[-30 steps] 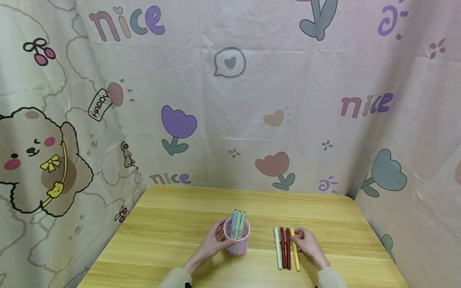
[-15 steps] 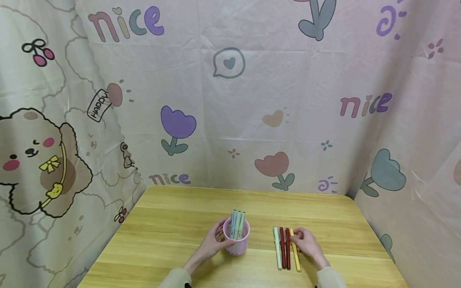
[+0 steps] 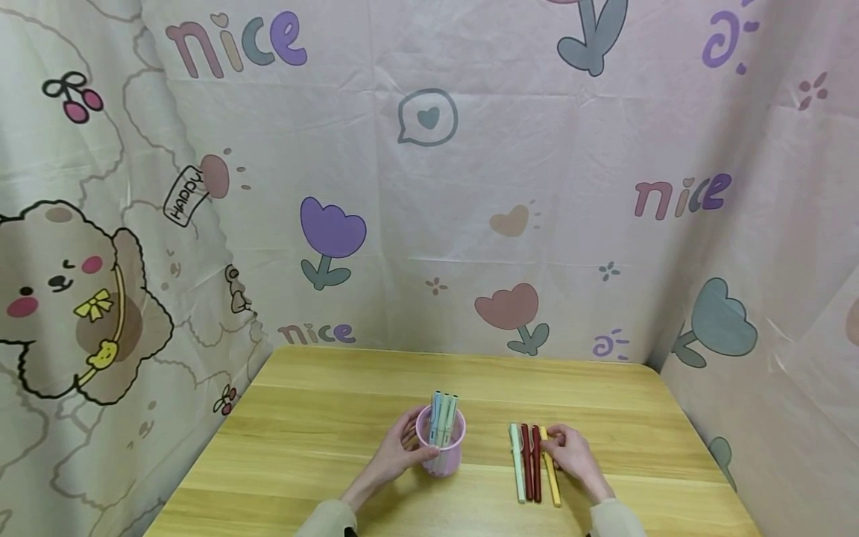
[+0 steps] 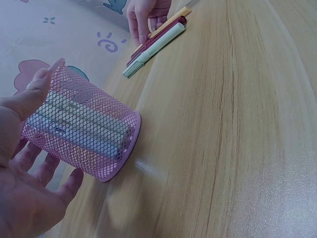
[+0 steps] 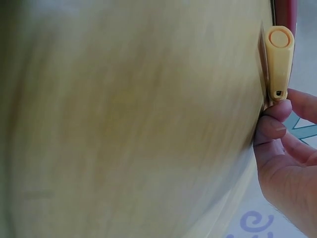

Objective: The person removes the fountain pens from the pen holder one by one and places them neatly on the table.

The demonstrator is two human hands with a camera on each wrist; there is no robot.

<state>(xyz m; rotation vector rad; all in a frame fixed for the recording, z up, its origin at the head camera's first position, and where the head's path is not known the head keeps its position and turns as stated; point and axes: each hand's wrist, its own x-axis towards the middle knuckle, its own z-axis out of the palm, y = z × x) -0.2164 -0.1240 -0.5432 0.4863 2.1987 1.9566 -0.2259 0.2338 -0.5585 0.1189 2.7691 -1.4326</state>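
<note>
1. Pens lie in a row at lower right of the head view, placed as they were a second ago; nothing has shifted, so the pick-up looks paused. The right hand rests its fingertips on the yellow pen. The left hand is curled round the pink cup at lower centre.
2. Left wrist view: the cup is open wire mesh, round, with pastel pens showing through; the thumb and fingers clasp it. The wooden surface is smooth and glossy.
3. Right wrist view: the yellow pen is matt plastic with a round end, at upper right; curled fingertips touch it, though a full grip cannot be told.
</note>
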